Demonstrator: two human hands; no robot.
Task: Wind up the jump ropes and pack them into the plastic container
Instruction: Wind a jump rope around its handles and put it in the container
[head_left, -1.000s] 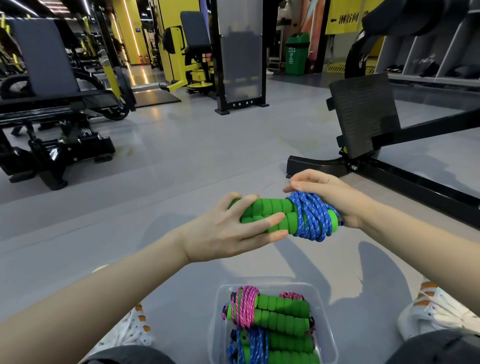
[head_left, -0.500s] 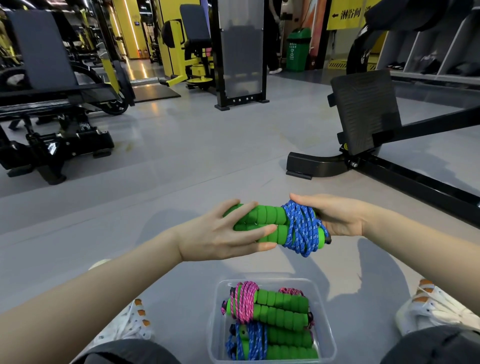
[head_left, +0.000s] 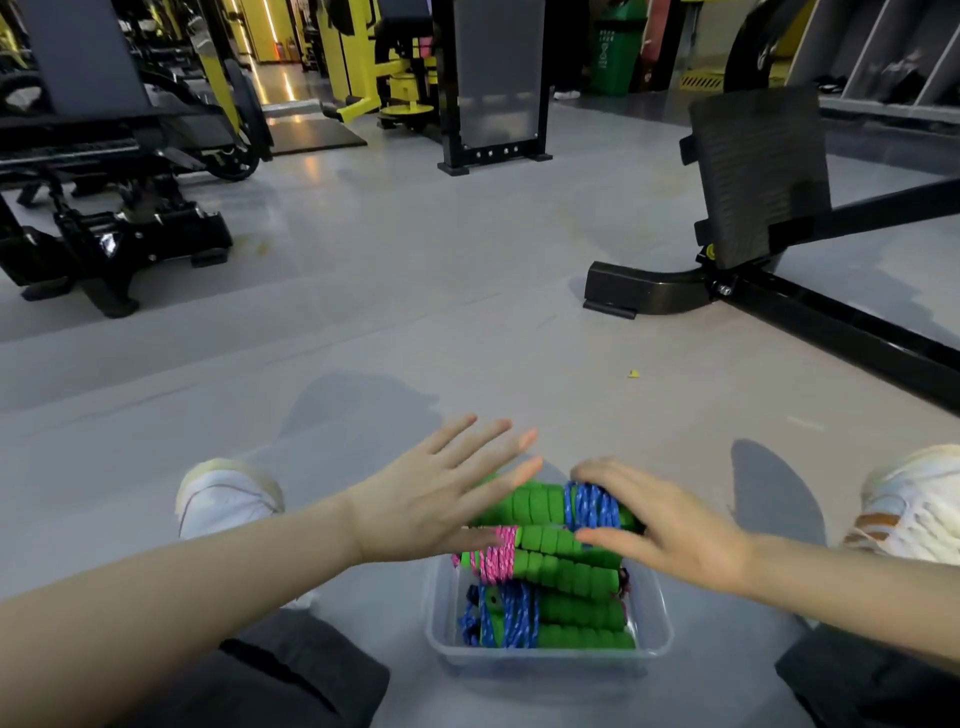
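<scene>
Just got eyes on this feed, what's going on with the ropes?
A person on a gym floor is packing wound jump ropes. The right hand grips a green-handled blue jump rope bundle at the far end of the clear plastic container. The left hand hovers open above it, fingers spread. A pink rope bundle and a second blue bundle already lie inside.

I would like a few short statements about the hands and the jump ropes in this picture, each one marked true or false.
1. The left hand is open, with straight fingers. True.
2. The right hand holds nothing. False: it grips a blue-wound rope at the far end of the container.
3. The plastic container has no ropes in it. False: a pink-wound rope and others lie inside.
4. The visible rope handles are green. True.
</scene>
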